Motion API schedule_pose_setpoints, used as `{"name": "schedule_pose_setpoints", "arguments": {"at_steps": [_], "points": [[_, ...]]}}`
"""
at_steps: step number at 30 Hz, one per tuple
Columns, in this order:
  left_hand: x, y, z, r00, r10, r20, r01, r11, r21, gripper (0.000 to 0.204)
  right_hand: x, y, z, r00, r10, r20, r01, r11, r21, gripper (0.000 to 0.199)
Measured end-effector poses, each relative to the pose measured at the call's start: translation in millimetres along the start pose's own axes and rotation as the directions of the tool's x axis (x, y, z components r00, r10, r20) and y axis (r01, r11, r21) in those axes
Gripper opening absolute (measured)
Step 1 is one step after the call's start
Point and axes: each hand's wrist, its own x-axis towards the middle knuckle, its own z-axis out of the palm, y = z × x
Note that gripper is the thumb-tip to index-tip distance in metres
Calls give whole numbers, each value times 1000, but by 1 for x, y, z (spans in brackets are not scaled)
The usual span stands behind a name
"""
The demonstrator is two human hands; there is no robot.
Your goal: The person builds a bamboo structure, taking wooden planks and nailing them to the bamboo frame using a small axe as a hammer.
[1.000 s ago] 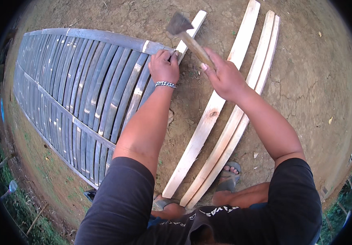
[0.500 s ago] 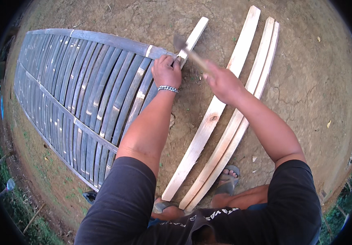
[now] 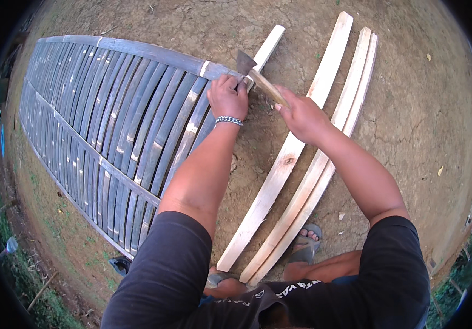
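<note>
Near bamboo panel (image 3: 130,136): hatchet (image 3: 260,79), dark flared head (image 3: 245,62), tan handle (image 3: 270,88) clasped by right grip (image 3: 303,117); left grip (image 3: 228,100) curled, hold unclear.

Daylight falls evenly on cracked brown ground (image 3: 422,120). Green undergrowth (image 3: 49,313) borders the ground at left and lower right; a thin stick (image 3: 42,291) lies at the ground's lower-left edge.
</note>
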Motion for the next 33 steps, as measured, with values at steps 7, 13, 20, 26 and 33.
{"name": "schedule_pose_setpoints", "arguments": {"at_steps": [7, 13, 20, 26, 33], "points": [[1, 9, -2, 999, 25, -34, -26, 998, -50, 15, -5, 1, 0, 991, -69, -119, 75, 996, 46, 50], [5, 11, -5, 1000, -5, -15, 5, 1000, -20, 15, -6, -10, -5, 942, -154, -298, 192, 976, 100, 49], [0, 7, 1, 1000, 7, -15, -8, 1000, -18, 19, 0, 9, 6, 998, -59, -18, 57, 996, -71, 50], [0, 7, 1, 1000, -4, -6, 3, 999, -52, 18, -7, -7, 4, 868, -259, -424, 328, 939, 99, 50], [-1, 3, -1, 999, 0, -33, 0, 1000, -14, 18, -5, -22, -11, 990, -42, -133, 49, 998, 50, 51]]}}
